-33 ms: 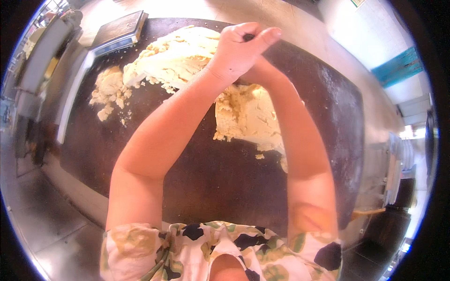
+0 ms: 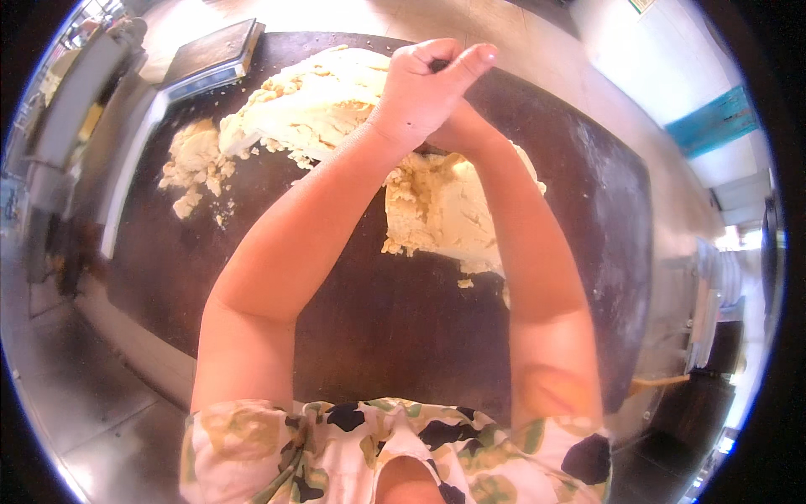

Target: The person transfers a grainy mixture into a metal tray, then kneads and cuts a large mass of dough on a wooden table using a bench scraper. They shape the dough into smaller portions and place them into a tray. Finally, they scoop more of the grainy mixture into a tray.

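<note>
Forearms (image 2: 315,200) converge over pale dough (image 2: 437,214), left grip (image 2: 417,94) curled, thumb (image 2: 472,64) extended.

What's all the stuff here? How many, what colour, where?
large dough mound: one, cream, upper middle
dough slab: one, cream, just right of centre
crumbly dough clump: one, cream, left of the mound
tabletop: one, dark brown, under the dough
probable weighing scale: one, dark top, upper left
wall panel: one, teal, right
floor tiles: several, grey, lower left
shirt: one, white with dark and green patches, bottom
arms: two, bare, lower middle
left hand: one, bare, curled, top middle
right hand: one, mostly hidden behind the left hand
</note>
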`<state>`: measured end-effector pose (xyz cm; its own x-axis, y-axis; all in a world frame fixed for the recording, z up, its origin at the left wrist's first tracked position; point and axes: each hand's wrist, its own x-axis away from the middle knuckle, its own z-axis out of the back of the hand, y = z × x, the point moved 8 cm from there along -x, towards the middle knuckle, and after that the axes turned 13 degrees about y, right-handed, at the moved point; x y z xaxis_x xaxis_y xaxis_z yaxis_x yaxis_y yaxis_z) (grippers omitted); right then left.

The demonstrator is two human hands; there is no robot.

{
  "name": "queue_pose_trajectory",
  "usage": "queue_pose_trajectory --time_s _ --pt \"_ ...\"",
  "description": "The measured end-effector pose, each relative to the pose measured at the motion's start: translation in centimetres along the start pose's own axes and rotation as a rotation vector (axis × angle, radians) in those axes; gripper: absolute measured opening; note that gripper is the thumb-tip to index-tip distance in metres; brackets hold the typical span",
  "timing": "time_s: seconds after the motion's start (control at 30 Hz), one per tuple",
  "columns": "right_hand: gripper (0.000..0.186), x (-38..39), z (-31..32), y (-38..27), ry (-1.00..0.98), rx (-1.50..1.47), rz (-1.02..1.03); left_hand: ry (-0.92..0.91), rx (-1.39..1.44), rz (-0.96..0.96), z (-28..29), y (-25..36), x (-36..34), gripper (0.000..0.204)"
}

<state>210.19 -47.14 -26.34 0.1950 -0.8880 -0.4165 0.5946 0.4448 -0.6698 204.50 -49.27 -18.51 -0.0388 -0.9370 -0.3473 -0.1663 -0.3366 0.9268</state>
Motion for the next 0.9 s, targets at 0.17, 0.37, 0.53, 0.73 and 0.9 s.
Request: queue_pose_trajectory --time_s 0.17,0.37,0.53,0.73,0.9 --pt "0.030 -1.9 -4.4 7.4 -0.011 0.097 -0.036 0.142 0.368 0.171 1.5 -5.3 -2.8 0.032" --pt "0.035 -0.3 -8.1 12.4 -0.083 0.316 -0.156 0.171 0.393 0.284 3.0 -12.2 -2.9 0.024" --pt "0.030 1.5 -8.1 12.8 -0.105 0.414 -0.202 0.199 0.396 0.349 3.1 -13.9 -1.0 0.022" --pt "0.016 7.0 -9.2 5.3 -0.253 0.692 -0.188 0.065 -0.038 -0.304 6.9 -9.1 8.9 0.034" --pt "0.012 10.3 -8.7 1.3 -0.015 0.655 0.302 -0.009 -0.137 -0.359 6.3 -6.5 13.5 0.036"
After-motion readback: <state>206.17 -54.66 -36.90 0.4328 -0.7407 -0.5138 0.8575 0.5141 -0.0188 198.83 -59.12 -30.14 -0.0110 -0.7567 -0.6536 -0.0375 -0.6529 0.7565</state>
